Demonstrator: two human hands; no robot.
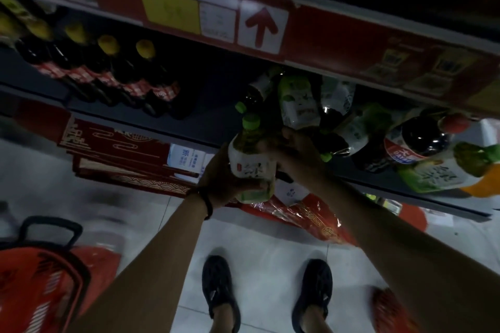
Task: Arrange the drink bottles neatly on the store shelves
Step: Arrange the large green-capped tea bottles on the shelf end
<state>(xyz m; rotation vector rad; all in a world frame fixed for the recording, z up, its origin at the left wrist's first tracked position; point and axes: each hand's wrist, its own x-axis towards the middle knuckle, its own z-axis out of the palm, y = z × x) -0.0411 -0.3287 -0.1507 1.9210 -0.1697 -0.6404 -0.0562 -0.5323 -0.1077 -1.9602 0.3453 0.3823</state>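
Note:
My left hand (221, 178) grips a green-capped tea bottle (250, 159) with a white and green label, held at the front edge of the dark shelf (205, 127). My right hand (295, 149) reaches over that bottle, its fingers curled among the green tea bottles (297, 103) standing on the shelf; what they grip is hidden. Further right stand a dark cola bottle (416, 143) with a red cap and lying green tea bottles (438, 170). A row of dark bottles with yellow caps (146, 73) fills the shelf's left part.
A red price strip with an arrow sign (262, 25) fronts the shelf above. Red gift boxes (116, 154) and a red bag (316, 219) lie on the floor under the shelf. A red shopping basket (40, 278) stands at bottom left. My feet (219, 286) are on pale tiles.

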